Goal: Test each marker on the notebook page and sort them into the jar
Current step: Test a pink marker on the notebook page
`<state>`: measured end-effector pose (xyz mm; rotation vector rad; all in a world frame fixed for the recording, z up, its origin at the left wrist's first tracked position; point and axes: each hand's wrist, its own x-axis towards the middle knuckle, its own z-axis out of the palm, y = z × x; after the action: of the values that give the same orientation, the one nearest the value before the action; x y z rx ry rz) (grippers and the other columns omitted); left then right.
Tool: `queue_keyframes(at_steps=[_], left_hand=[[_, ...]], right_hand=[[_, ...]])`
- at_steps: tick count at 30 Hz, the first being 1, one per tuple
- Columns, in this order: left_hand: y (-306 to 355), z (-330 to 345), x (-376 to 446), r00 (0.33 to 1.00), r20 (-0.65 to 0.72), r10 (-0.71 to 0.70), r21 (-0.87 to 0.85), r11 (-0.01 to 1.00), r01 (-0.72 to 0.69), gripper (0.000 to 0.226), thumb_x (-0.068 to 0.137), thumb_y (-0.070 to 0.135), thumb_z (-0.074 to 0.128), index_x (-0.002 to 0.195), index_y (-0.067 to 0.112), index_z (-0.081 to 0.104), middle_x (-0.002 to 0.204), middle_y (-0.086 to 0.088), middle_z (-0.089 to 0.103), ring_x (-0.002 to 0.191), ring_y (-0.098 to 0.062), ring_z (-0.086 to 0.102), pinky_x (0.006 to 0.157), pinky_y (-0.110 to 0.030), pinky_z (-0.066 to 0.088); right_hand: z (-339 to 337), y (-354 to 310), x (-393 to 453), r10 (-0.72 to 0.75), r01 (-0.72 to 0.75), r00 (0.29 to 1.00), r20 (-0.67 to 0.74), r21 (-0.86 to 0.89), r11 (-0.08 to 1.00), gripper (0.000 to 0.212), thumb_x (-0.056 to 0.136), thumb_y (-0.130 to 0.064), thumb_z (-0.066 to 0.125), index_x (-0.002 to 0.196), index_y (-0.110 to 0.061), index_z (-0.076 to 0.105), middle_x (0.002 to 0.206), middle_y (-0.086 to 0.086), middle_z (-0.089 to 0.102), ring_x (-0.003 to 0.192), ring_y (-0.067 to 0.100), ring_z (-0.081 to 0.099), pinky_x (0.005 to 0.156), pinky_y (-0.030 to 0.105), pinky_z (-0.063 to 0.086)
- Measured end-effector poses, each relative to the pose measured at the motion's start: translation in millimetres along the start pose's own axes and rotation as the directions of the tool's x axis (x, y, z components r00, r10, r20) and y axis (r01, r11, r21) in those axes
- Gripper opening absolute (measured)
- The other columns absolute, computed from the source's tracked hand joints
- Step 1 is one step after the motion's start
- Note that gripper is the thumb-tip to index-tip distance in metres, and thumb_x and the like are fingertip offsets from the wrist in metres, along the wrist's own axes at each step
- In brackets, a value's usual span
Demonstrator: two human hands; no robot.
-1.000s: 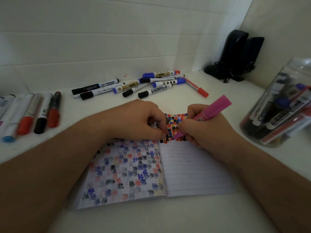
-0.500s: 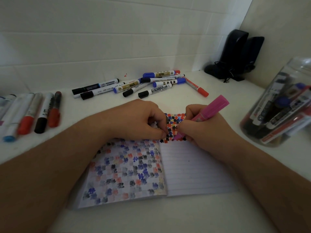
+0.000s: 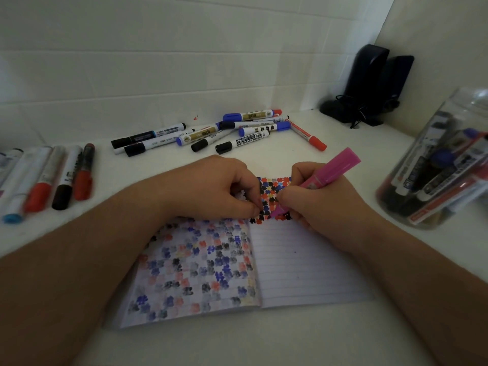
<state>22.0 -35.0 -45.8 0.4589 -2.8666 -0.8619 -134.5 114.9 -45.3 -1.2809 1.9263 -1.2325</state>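
Note:
An open notebook lies in front of me, its left page full of faded colour blots and the top of its right page covered in bright ones. My right hand grips a pink marker like a pen, tip down on the blots near the spine. My left hand rests on the top of the left page with its fingers curled, knuckles beside the marker tip; nothing shows inside it. A clear plastic jar holding several markers stands at the right.
Several loose whiteboard markers lie in a pile behind the notebook by the tiled wall. Another row of markers lies at the left. Two black speakers with a cable stand in the back right corner.
The pink marker's tip has made small moves on the blotted area and its top end has shifted slightly. Both hands stay where they were on the notebook.

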Motion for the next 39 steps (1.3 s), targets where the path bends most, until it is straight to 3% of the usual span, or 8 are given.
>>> queue_keyframes(at_steps=[3,10,15,17,20,25,30,39], left_hand=[[0.9,0.3,-0.4,1.000,-0.003,-0.002,0.003,1.000,0.002,0.005,0.085,0.045,0.075,0.088,0.048,0.074,0.091,0.029,0.059,0.084,0.000,0.058,0.072,-0.020,0.045],[2.9,0.0,-0.7,1.000,0.003,-0.015,-0.009,1.000,0.015,0.007,0.084,0.046,0.075,0.089,0.051,0.073,0.090,0.030,0.057,0.083,0.000,0.057,0.072,-0.020,0.044],[7.7,-0.8,-4.3,0.999,0.014,-0.029,0.021,0.999,0.029,0.019,0.092,0.042,0.067,0.106,0.052,0.062,0.091,0.016,0.061,0.081,-0.005,0.059,0.075,-0.033,0.054],[8.0,-3.0,-7.3,0.997,-0.031,-0.077,-0.053,0.996,0.075,0.027,0.101,0.028,0.055,0.121,0.044,0.046,0.100,0.013,0.063,0.090,-0.004,0.062,0.084,-0.033,0.056],[5.9,-9.2,-8.6,0.989,-0.122,-0.081,-0.168,0.984,0.060,0.022,0.106,0.019,0.048,0.117,0.031,0.035,0.109,0.017,0.069,0.101,0.001,0.065,0.088,-0.029,0.057],[7.5,-7.8,-6.5,0.985,-0.159,-0.071,-0.226,0.974,0.033,0.023,0.097,0.019,0.065,0.106,0.032,0.048,0.110,0.016,0.073,0.103,0.003,0.067,0.089,-0.027,0.057],[14.6,-5.1,-6.5,0.974,-0.221,-0.052,-0.184,0.983,0.010,0.025,0.094,0.027,0.068,0.101,0.044,0.051,0.104,0.020,0.063,0.095,0.009,0.061,0.078,-0.012,0.052],[21.7,5.9,-3.4,0.974,-0.226,-0.037,-0.277,0.960,-0.027,0.020,0.091,0.028,0.073,0.102,0.040,0.061,0.097,0.016,0.068,0.091,0.000,0.066,0.080,-0.020,0.057]], right_hand=[[-0.2,1.0,0.8,0.012,-0.012,1.000,-0.015,0.036,0.999,0.027,0.083,-0.004,0.070,0.064,-0.009,0.051,0.060,0.015,0.056,0.047,0.012,0.048,0.044,0.021,0.041],[1.4,-0.2,-0.6,-0.028,0.029,0.999,0.023,-0.064,0.998,0.026,0.079,-0.005,0.072,0.069,0.002,0.049,0.058,0.012,0.051,0.045,0.008,0.045,0.044,0.015,0.039],[0.1,-1.9,-1.4,-0.023,0.026,0.999,0.045,-0.061,0.998,0.025,0.080,-0.006,0.071,0.069,0.000,0.050,0.057,0.010,0.052,0.045,0.007,0.046,0.044,0.014,0.040],[-0.8,-2.9,-0.4,-0.015,0.015,0.999,0.032,0.011,1.000,0.024,0.082,-0.005,0.071,0.068,-0.003,0.052,0.057,0.009,0.053,0.047,0.008,0.046,0.045,0.016,0.041],[-7.7,-5.5,2.0,0.014,-0.012,1.000,-0.004,0.317,0.948,0.023,0.086,-0.002,0.069,0.072,-0.008,0.053,0.055,0.004,0.051,0.043,0.009,0.042,0.040,0.020,0.035],[-13.8,-11.7,2.0,0.030,-0.009,0.999,-0.024,0.610,0.792,0.026,0.093,-0.004,0.064,0.072,-0.012,0.050,0.058,0.004,0.052,0.047,0.014,0.040,0.039,0.021,0.034],[-12.5,-10.4,3.0,0.021,0.008,0.999,-0.041,0.590,0.807,0.025,0.094,-0.006,0.065,0.074,-0.012,0.051,0.060,0.006,0.055,0.049,0.014,0.044,0.041,0.022,0.037],[-7.2,-1.5,4.1,-0.034,0.049,0.999,-0.039,0.489,0.871,0.020,0.090,-0.010,0.073,0.077,-0.012,0.058,0.065,0.011,0.059,0.053,0.017,0.052,0.047,0.026,0.043]])
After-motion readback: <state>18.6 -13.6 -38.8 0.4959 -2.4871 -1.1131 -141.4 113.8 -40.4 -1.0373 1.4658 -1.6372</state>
